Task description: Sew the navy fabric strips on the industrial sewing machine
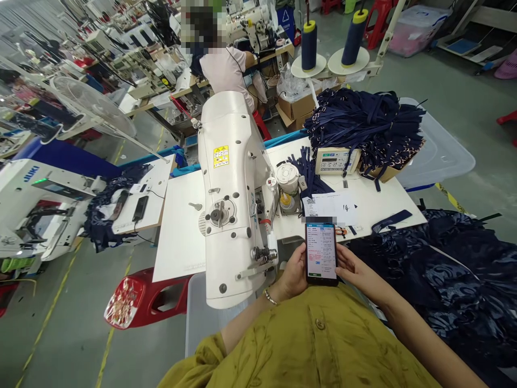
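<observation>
A smartphone [321, 253] with a lit screen is upright in front of my chest. My left hand [294, 275] wraps its left edge, a bracelet on the wrist. My right hand [355, 268] grips its right edge. Both sit just below the white sewing table [181, 231]. The white sewing machine [230, 199] stands immediately left of my left hand. A paper slip [331, 207] with a printed code lies on the table above the phone.
Dark navy fabric [444, 269] is heaped at my right. A pile of navy straps [363, 124] fills a box behind a control panel [335, 160]. Two thread cones [309, 37] stand at the back. A red stool [141, 299] is at lower left. Another person [226, 64] sits ahead.
</observation>
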The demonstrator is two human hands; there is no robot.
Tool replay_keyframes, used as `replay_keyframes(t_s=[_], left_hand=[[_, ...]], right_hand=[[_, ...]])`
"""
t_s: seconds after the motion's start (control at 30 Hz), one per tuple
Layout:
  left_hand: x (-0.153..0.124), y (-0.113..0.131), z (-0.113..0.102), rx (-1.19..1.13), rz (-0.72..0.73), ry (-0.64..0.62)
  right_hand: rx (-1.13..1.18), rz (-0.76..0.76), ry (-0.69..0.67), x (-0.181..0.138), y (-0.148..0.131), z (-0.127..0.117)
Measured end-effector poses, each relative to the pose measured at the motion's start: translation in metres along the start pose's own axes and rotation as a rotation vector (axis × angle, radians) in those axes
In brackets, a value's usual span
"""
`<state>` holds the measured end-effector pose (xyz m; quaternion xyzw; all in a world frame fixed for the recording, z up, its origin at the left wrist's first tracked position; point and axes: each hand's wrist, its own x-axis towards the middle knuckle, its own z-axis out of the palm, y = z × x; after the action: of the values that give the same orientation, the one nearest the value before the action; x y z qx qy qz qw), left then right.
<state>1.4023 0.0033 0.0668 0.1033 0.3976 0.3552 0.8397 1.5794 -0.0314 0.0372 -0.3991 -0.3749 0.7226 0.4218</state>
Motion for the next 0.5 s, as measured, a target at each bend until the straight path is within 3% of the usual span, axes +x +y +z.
replay_keyframes(t_s=[0.23,0.5], left_hand=[[-0.001,0.001,0.005,-0.034,-0.001,-0.02],[0.002,-0.003,-0.004,0.002,-0.011,-0.019]], right_hand=[[0.021,-0.029,0.002,0.003,-0.002,0.006],[0.048,0.004,-0.04,-0.003,0.006,-0.005]])
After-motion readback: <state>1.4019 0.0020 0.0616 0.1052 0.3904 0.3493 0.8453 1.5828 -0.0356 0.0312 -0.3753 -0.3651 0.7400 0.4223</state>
